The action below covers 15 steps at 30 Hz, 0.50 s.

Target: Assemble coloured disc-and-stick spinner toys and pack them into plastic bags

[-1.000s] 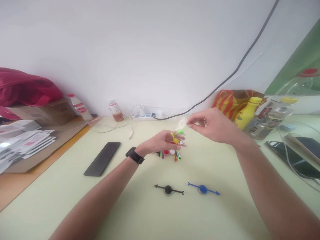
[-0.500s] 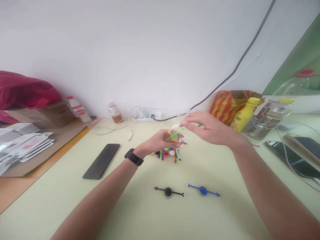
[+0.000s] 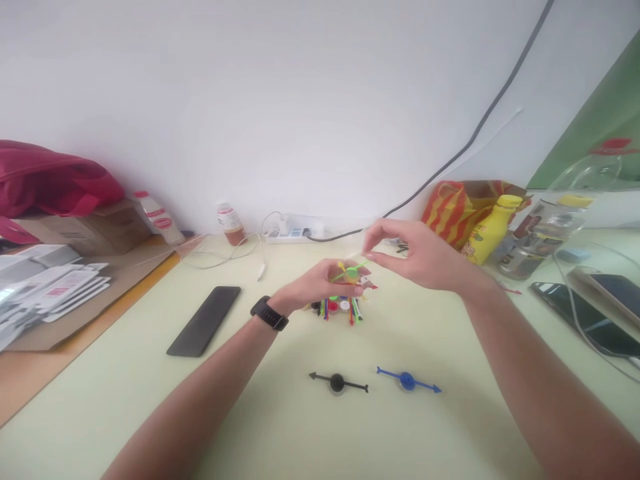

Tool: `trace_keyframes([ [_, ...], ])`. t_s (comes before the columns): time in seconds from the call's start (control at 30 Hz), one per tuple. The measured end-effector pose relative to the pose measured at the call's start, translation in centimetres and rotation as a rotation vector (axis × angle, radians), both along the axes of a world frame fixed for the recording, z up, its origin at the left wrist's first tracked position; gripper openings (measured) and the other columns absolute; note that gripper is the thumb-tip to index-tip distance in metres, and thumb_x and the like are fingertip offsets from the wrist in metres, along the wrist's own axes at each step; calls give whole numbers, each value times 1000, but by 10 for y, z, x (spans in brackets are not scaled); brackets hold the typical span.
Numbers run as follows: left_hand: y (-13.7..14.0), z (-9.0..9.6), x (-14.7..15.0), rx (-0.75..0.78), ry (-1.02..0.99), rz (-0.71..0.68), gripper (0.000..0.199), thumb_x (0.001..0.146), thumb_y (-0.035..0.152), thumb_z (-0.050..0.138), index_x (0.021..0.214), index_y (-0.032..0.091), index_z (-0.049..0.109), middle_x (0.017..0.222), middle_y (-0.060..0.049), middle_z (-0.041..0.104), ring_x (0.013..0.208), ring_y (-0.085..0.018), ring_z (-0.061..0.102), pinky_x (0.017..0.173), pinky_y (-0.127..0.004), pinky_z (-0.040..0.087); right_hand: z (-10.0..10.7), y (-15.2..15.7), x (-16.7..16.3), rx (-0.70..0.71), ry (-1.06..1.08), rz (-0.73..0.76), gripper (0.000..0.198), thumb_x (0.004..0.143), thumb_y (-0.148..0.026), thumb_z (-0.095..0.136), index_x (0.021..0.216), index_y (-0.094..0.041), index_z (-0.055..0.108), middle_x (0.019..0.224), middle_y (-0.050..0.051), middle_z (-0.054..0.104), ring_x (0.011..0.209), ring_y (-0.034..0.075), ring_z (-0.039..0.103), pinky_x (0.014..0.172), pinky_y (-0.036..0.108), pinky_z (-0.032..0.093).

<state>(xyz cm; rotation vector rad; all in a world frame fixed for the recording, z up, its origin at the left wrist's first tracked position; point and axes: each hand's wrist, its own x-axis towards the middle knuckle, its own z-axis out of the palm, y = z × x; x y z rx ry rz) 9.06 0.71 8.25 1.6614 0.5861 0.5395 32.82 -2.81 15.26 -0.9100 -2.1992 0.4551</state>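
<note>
My left hand [image 3: 325, 280] is closed around several plastic arrow spinners, held just above the table. A green arrow spinner [image 3: 353, 273] is on top, with yellow, red and white parts sticking out around it. Thumb and forefinger of my right hand [image 3: 413, 257] pinch at the end of a small whitish piece [image 3: 354, 256], blurred, just above the green spinner. Beneath my left hand lies a pile of coloured arrow spinners [image 3: 344, 307]. Closer to me, a black arrow spinner [image 3: 337, 383] and a blue arrow spinner [image 3: 407, 381] lie side by side, apart from the pile.
A dark phone [image 3: 204, 321] lies left of my hands. Along the wall stand a brown drink bottle [image 3: 231, 225] and a power strip [image 3: 290, 233] with cables. At right are a striped bag [image 3: 445, 210], a yellow bottle [image 3: 493, 230] and phones [image 3: 580, 313]; cartons sit at left.
My right hand has turned slightly, its thumb and forefinger showing more clearly near the green spinner. My left hand has barely moved. The black and blue spinners lie where they were.
</note>
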Motion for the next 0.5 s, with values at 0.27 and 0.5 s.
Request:
trace_keyframes([
  [0.27, -9, -1, 8, 35, 134, -23, 54, 86, 50, 81, 127, 17, 69, 111, -14, 76, 80, -19, 72, 59, -24, 50, -5, -2, -12, 75, -75, -14, 35, 92, -18, 54, 124, -29, 62, 109, 4, 70, 96, 23, 67, 96, 39, 48],
  [0.5, -8, -6, 10, 20, 136, 53, 53, 88, 53, 77, 124, 15, 68, 109, -15, 77, 85, -21, 74, 69, -27, 55, -2, -2, -11, 300, -36, -298, 34, 92, -34, 67, 125, -28, 63, 111, 5, 69, 96, 27, 62, 103, 50, 38],
])
